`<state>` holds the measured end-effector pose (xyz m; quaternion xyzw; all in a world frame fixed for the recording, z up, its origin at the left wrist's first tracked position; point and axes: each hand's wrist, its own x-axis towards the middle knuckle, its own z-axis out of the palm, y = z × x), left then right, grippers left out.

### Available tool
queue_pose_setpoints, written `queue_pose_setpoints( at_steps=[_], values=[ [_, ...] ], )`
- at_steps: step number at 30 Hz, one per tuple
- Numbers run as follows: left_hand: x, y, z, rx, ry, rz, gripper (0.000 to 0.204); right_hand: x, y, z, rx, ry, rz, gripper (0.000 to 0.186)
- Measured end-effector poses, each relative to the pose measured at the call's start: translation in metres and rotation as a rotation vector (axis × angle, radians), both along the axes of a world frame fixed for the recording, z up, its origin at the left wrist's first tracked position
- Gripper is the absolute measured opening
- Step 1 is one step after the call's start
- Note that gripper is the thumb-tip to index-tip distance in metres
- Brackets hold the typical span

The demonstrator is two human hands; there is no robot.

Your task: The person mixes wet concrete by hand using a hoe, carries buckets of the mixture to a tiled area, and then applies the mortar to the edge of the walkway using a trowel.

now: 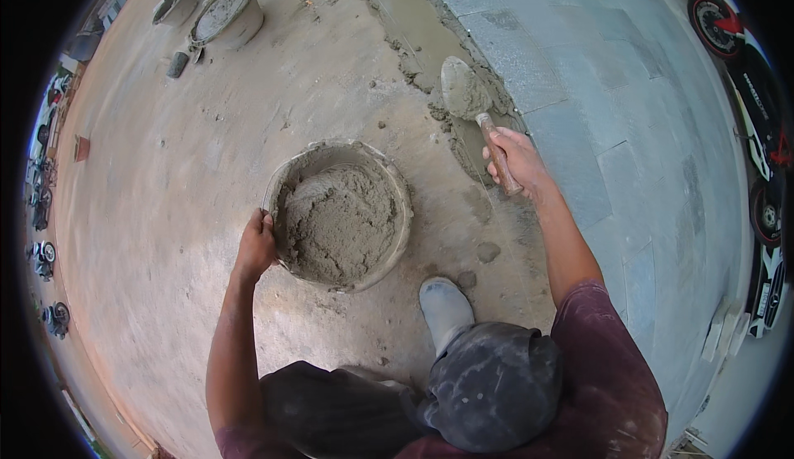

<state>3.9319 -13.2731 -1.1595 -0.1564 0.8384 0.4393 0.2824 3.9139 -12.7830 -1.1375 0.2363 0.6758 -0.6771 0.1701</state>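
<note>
My left hand (257,242) grips the rim of a round bucket (404,203) on its left side. Grey wet mortar (339,219) fills much of it, with a rough, scooped surface. In my right hand (517,161) is a trowel (501,160), my fingers wrapped round its wooden handle. Mortar coats the trowel's blade, which points away from me over a strip of wet mortar (422,25). That strip runs along the edge of the grey paving slabs (571,153). Whether the blade touches the strip, I cannot tell.
Two more mortar-caked buckets (247,27) stand at the far left, with a dark block (177,64) beside them. My booted foot (445,306) is just right of the near bucket. Small mortar clumps (488,251) dot the ground. Parked motorbikes (715,25) line the right edge.
</note>
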Motion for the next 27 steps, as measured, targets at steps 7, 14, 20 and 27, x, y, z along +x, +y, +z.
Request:
queue_pose_setpoints(
  at_steps=[7, 14, 20, 27],
  values=[
    [-0.007, 0.012, -0.015, 0.039, 0.031, 0.015, 0.027, -0.023, 0.036, -0.024, 0.117, -0.065, -0.055, 0.029],
    [0.001, 0.001, -0.003, 0.007, 0.028, 0.043, 0.026, 0.064, 0.022, 0.029, 0.027, -0.18, -0.038, 0.031],
    [0.0, -0.002, -0.006, 0.038, 0.021, 0.04, 0.026, -0.006, 0.026, 0.011, 0.021, -0.038, -0.063, 0.03],
    [-0.006, 0.009, -0.012, 0.024, 0.031, -0.014, 0.028, 0.033, 0.034, -0.012, 0.161, -0.146, -0.05, 0.032]
  ],
)
